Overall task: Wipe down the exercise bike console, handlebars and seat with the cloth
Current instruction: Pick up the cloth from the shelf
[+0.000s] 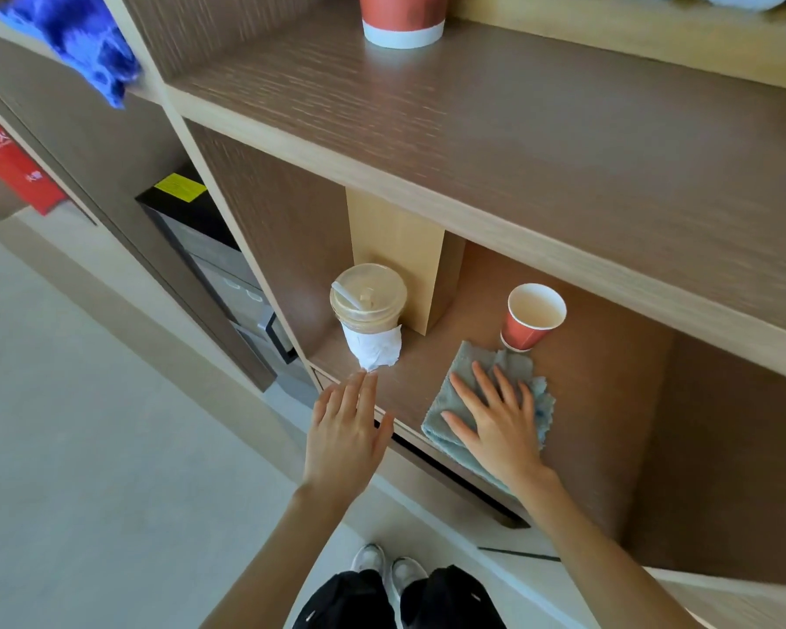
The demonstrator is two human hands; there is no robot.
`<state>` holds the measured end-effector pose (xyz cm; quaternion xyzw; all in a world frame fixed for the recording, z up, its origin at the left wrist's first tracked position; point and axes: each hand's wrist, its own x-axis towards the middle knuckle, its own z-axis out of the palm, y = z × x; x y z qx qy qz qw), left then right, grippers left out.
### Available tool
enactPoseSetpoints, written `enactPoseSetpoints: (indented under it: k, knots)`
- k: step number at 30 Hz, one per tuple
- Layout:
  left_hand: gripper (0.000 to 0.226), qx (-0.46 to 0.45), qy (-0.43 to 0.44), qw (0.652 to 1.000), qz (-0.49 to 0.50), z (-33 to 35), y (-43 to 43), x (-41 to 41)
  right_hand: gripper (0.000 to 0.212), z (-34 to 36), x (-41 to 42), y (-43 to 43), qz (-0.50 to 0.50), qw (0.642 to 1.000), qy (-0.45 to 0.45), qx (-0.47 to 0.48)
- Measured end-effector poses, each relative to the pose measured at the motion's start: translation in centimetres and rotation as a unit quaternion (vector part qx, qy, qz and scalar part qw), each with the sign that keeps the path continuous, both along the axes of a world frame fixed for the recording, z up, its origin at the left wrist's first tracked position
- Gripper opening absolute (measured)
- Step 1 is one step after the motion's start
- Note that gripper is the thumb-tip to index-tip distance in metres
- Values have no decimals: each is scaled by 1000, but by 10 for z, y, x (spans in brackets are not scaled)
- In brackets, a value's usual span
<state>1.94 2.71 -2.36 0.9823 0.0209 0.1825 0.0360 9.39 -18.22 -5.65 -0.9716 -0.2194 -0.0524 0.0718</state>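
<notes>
Clearly the left hand (348,431), fingers straight and close together, hovers empty at nine o'clock of the cloth (518,365), which lies on the shelf (595,401) beneath the spread, flat right hand (502,424), its long axis pointing toward one o'clock, at the paper cup (532,317).

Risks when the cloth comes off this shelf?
1. The open red paper cup stands right at the far edge of the cloth, which lies under the flat right hand. Dragging or lifting the cloth may tip the cup.
2. The left hand is close to the lidded iced drink near the front of the shelf. A bump could knock it off.
</notes>
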Motion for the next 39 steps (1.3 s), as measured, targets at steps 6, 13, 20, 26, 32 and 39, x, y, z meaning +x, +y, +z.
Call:
enactPoseSetpoints:
  k: [6,13,20,26,32,39]
  knots:
    - [55,-4,16,1000,3,-2,3,-3,38,-2,-1,-1,28,996,-51,73]
    - [51,-9,38,999,25,-3,4,-16,27,-8,-2,0,69,981,-113,143]
    - [46,-24,27,997,73,14,15,-29,29,16,-3,23,122,960,-144,207]
    - [54,-43,20,986,161,39,38,-58,25,52,-6,87,229,923,-140,274]
    - [53,-45,-11,959,281,51,70,-110,25,75,-31,160,340,880,-99,315]
    - [54,-48,-30,898,437,65,97,-189,29,92,-83,245,479,808,-48,340]
